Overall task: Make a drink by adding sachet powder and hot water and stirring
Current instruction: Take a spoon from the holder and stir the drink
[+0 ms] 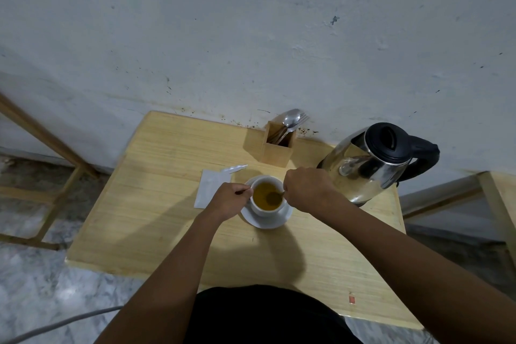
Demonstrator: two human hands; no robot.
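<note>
Left hand [229, 200] curled around cup [267, 205] side. Right hand [307, 190] pinched shut on spoon [275, 196], bowl submerged. Kettle [371, 162] at surface's [167, 232] far right corner.

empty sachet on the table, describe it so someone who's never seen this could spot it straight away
Start at the wooden table against the wall and find the white cup on its saucer near the middle. Just left of the cup, partly under the left hand, lies the sachet. It is the only flat, pale paper item there, with a torn strip at its top corner.
</note>
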